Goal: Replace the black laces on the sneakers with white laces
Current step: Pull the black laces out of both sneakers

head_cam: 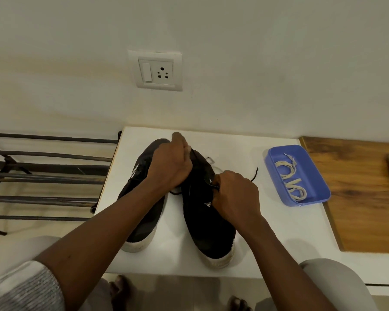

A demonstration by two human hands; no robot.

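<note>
Two black sneakers with white soles stand side by side on the white table (279,232), toes toward me. My left hand (171,164) reaches over the left sneaker (142,223) and grips the far end of the right sneaker (207,225). My right hand (236,191) pinches the black lace (255,173) at the right sneaker's eyelets; a loose end of that lace trails onto the table to the right. A white lace (290,178) lies coiled in the blue tray (272,167) at the table's right.
A metal rack of dark bars (43,176) stands to the left of the table. A wooden board (357,194) lies beyond the blue tray on the right. A wall socket (155,70) sits on the wall behind. My knees and bare feet show below the table's front edge.
</note>
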